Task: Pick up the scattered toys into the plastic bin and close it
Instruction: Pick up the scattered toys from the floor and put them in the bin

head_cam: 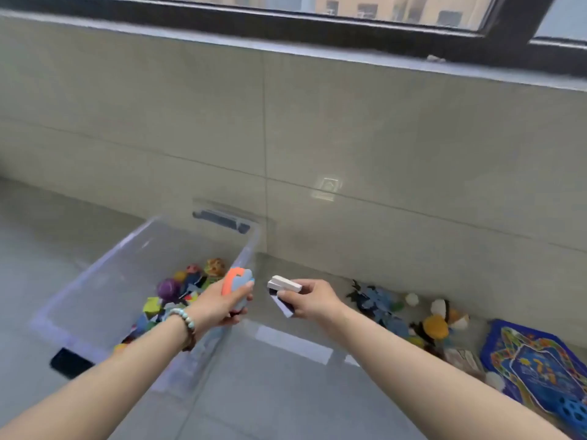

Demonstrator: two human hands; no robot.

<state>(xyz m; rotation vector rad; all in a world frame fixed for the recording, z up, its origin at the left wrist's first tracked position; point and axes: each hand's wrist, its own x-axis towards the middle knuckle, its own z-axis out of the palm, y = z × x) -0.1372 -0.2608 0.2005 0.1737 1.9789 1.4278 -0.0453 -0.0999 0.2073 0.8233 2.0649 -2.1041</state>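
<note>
Clear plastic is forming the walls of the bin [104, 258], which is standing open on the floor at the left, with a heap of small coloured toys [178, 290] lying along its right inner side. My left grip [219, 303] is wrapping round an orange-and-blue toy [236, 281], fingers curled over it, and is hanging about over the bin's right rim. My right grip [313, 300] is pinching a white block [284, 283] between thumb and fingers, with a dark flat piece [282, 304] tucked beneath it. This grip is sitting just outside the bin, right of the rim and near the left one. More scattered toys [381, 306], among them a yellow plush [436, 327] and a blue board [536, 366], are lying along the wall at the right, well apart from the bin.

Assessment: I am judging the step in hand to be the drop into the bin, with the task well short of done. I am advising that the left grip be carried fully inside the rim and lowered toward the heap before opening, so the rounded toy is not bouncing out. The right grip is needing to cross the rim leftward first; releasing from here would be putting both pieces on the floor. Two items in one pinch are risking a slip, so I am recommending a firm hold until over the bin.
</note>
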